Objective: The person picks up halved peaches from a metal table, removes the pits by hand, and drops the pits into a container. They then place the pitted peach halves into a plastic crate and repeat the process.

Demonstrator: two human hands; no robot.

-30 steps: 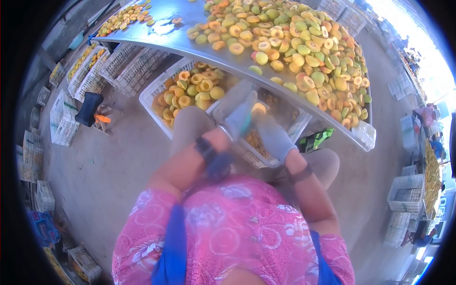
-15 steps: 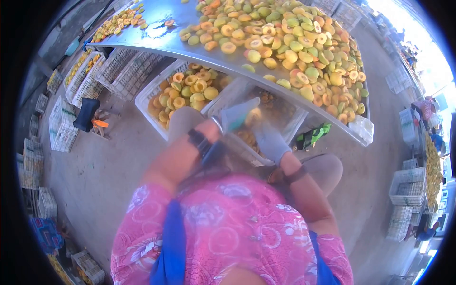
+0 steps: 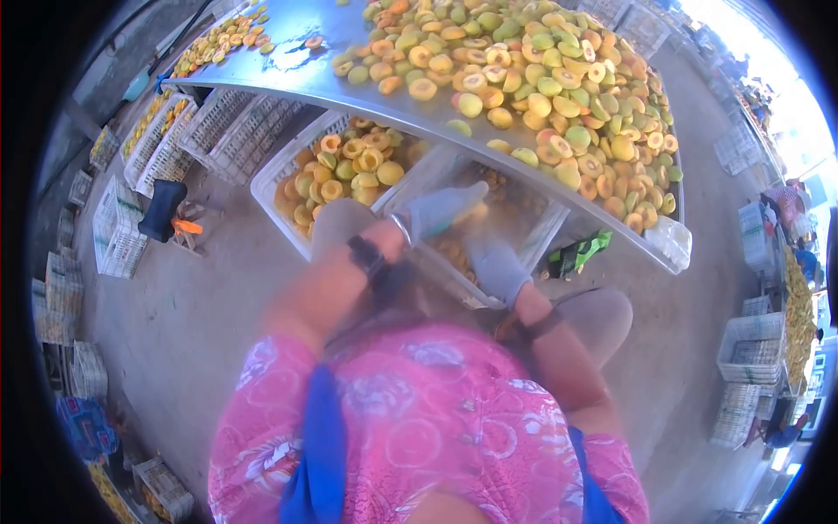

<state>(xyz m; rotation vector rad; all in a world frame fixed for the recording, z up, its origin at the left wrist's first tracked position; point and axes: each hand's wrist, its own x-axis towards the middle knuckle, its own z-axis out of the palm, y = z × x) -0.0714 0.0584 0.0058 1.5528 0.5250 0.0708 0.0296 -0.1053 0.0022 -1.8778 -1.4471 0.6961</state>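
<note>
My left hand, in a pale glove, is closed on a yellow peach, blurred and partly hidden by the fingers. Just below and to the right, my right hand, also gloved, is curled close to it; whatever its fingers hold is hidden. Both hands are above a white crate with small brownish pieces, perhaps pits, at its bottom. Beside it on the left, another white crate holds peach halves. A large pile of peach halves covers much of the metal table ahead.
The table's metal edge overhangs the crates. Stacked white crates stand under its left side. A dark-topped stool is on the floor at left. A green and black bag lies right of the crate. More crates and people line the far right.
My left hand has turned and shifted slightly right, covering more of the peach. My right hand stays nearly in place. The whole view has shifted slightly.
</note>
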